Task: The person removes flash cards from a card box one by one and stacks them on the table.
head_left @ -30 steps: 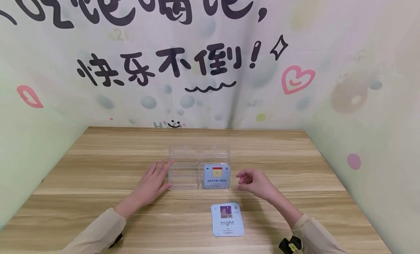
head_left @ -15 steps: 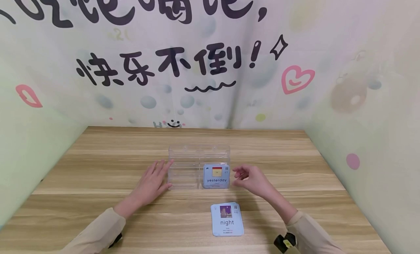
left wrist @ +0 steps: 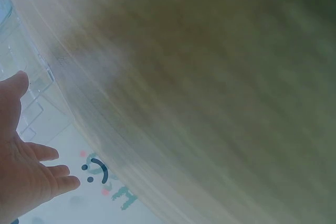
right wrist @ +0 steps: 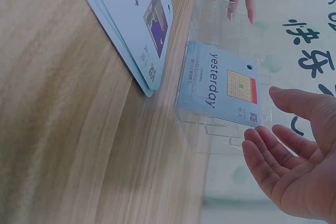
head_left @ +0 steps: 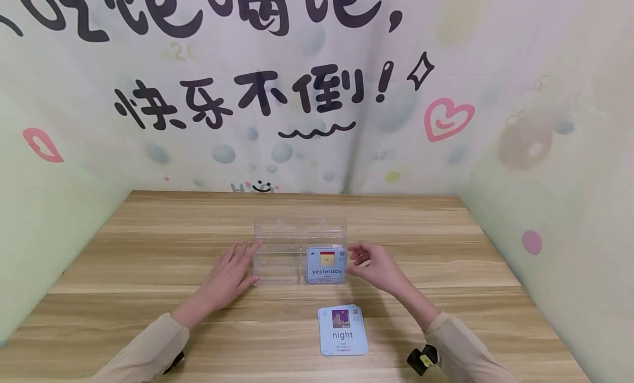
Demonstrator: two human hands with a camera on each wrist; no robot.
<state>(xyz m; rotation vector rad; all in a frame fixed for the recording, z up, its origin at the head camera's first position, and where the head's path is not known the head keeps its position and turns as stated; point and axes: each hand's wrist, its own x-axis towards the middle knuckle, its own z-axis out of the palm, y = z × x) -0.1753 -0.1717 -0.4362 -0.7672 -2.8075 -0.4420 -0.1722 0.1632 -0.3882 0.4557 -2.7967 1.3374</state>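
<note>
A clear plastic card holder with several compartments stands upright on the table. In its lower right compartment sits a light blue "yesterday" card, with a small calendar picture. My left hand lies at the holder's left side, fingers straight, fingertips right at its edge. At the right side of the holder is my right hand, fingers loosely bent around no object, fingertips close to the card's right edge. Seen from the right wrist, that hand has its palm turned up beside the holder, with thumb and fingers apart.
A small stack of light blue cards, with a "night" card on top, lies on the table in front of the holder. The wood-grain table reaches back to a printed wall cloth with black lettering.
My right hand has moved left, from a short way off to right beside the holder's edge. The left hand, the holder and the cards have stayed in place.
</note>
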